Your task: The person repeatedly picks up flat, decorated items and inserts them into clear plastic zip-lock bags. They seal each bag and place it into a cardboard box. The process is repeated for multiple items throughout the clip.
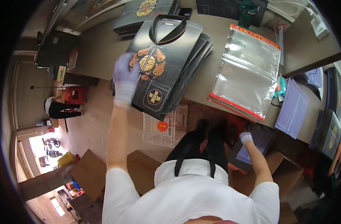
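Observation:
A stack of black paper gift bags (170,56) lies fanned on the table, the top one carrying an orange-and-gold round emblem and a small gold cross-like motif. Its black ribbon handle (166,30) forms a loop at the far end. My left hand (125,76), in a purple and white glove, is over the top bag's left edge beside the emblem; motion smears its fingers. Low at the right, below the table edge, is my right hand (246,137), also gloved. It is beside a dark, flat piece with a purple panel (249,149); its fingers are hard to make out.
Clear plastic sleeves with red edges (249,71) lie right of the bags. More black bags (140,15) and a green bottle (247,15) stand behind. Purple sheets (293,108) hang over the right edge. A white crate (165,127) and cardboard boxes (140,168) occupy the floor.

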Demonstrator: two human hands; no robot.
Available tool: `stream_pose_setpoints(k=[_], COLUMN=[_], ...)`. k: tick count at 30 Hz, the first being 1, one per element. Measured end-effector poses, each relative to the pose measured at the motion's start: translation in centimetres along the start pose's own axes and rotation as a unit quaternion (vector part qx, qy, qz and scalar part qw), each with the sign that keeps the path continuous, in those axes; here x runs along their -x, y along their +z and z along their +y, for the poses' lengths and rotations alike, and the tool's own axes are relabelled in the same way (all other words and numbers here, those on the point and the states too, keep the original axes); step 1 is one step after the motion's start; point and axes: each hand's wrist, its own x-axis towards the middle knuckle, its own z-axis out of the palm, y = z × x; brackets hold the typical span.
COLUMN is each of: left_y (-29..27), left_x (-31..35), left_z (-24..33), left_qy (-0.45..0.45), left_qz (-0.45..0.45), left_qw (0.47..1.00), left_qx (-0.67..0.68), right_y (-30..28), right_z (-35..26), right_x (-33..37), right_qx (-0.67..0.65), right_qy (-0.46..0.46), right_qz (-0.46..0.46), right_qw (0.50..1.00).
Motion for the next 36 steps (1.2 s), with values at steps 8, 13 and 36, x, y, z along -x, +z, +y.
stream_pose_setpoints(k=[8, 13, 36], left_y=[5.9, 5.3, -2.9], left_x=[-7.7, -9.2, 9.8], left_z=[-14.5, -12.8, 10.2], left_qy=[-0.329, -0.287, -0.187], left_qz=[-0.204, -0.157, -0.192], left_qw=[0.914, 0.942, 0.718], left_qx=[-0.119, -0.079, 0.642], right_y=[-20.6, -29.8, -43.7], right_z=[-8.9, -13.2, -7.3], right_x=[9.7, 8.2, 24.3], right_qx=[-0.274, -0.427, -0.516], right_qy=[-0.118, -0.116, 0.015], right_qz=[0.26, 0.383, 0.698], right_qw=[0.918, 0.811, 0.496])
